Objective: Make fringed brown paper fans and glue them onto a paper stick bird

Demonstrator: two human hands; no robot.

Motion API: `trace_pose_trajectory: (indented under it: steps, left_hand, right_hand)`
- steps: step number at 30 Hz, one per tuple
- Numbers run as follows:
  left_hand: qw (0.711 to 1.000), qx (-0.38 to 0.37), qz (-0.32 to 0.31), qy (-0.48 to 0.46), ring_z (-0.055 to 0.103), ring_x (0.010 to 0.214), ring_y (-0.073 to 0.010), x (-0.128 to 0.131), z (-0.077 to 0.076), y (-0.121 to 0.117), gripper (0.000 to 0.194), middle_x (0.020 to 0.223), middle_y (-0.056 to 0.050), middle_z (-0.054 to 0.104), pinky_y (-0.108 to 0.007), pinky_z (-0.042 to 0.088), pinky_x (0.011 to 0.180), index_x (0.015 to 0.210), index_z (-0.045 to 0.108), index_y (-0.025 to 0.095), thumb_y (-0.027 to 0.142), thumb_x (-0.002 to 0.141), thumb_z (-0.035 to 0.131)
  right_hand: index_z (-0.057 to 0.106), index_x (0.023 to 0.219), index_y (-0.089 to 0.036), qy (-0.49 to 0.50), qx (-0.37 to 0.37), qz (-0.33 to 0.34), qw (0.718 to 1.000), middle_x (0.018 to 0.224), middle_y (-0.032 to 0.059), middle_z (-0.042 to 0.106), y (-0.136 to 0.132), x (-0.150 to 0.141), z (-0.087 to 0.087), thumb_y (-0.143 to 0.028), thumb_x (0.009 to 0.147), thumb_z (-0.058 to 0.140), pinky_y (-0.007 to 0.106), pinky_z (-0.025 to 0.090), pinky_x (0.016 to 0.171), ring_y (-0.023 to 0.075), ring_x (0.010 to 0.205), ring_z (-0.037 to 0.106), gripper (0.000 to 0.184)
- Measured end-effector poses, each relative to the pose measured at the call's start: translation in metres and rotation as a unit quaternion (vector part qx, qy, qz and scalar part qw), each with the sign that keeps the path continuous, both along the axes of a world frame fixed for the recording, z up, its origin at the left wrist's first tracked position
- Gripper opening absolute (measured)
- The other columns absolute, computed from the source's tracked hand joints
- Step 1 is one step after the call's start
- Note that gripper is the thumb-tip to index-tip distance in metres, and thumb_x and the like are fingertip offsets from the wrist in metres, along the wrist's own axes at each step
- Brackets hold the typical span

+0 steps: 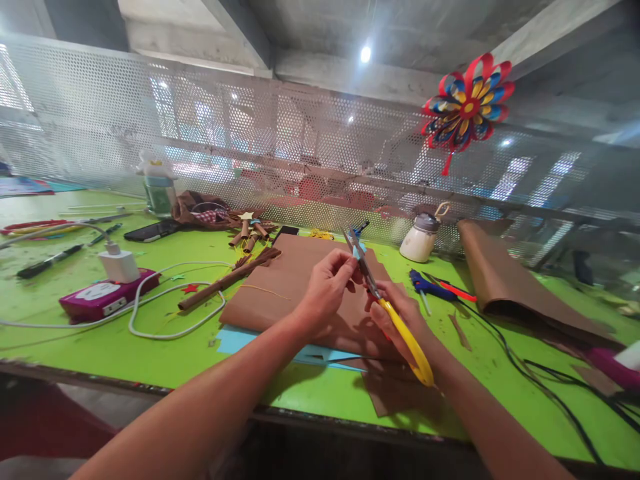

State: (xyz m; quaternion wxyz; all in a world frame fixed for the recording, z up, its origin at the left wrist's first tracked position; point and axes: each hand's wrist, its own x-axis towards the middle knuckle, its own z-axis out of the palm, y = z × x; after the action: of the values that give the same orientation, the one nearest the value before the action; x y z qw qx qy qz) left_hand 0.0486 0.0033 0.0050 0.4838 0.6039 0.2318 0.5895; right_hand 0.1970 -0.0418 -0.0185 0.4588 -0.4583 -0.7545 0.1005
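Note:
My right hand [400,313] is closed around the handles of a pair of scissors [413,343] with a yellow handle, blades pointing up and away from me. Between the blades sits a small light-blue piece of paper [358,251]. My left hand [330,283] pinches that piece at its lower left, thumb against fingers. Both hands are above a large sheet of brown paper [285,267], which lies over light-blue paper [235,341]. A smaller brown piece [383,390] lies below my right hand.
At left are a purple power strip [110,297] with a white charger [119,265], a looping white cable, a brown paper roll [205,293] and a phone [153,230]. On the right lie a blue glue gun [435,287], a white bottle [420,239] and rolled brown paper [520,280]. Perforated metal panels stand behind.

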Motion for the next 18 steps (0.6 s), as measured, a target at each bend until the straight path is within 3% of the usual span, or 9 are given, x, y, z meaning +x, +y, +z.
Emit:
trace_pose_trajectory:
  steps: [6,18]
  left_hand:
    - [1.0,-0.006,-0.006,-0.006,0.053,0.062,-0.0096,0.0005,-0.001,0.0009,0.015,0.066,0.0,0.053,-0.022,0.042,0.056,0.075,0.049,0.015,0.028,0.083,0.05]
    - [0.999,-0.019,-0.022,-0.022,0.053,0.062,-0.0093,0.0008,-0.0013,0.002,0.014,0.067,0.0,0.054,-0.022,0.042,0.056,0.076,0.05,0.016,0.028,0.081,0.052]
  right_hand:
    - [0.056,0.105,-0.017,0.014,-0.021,0.013,1.0,0.074,0.0042,0.06,-0.0019,-0.0006,0.0031,-0.052,0.08,0.049,0.025,0.044,0.058,0.0146,0.064,0.053,0.044]
    - [0.054,0.108,-0.018,0.003,-0.031,0.017,0.999,0.076,0.0043,0.06,-0.0027,0.0004,0.0029,-0.052,0.082,0.046,0.026,0.045,0.06,0.0156,0.066,0.054,0.044]
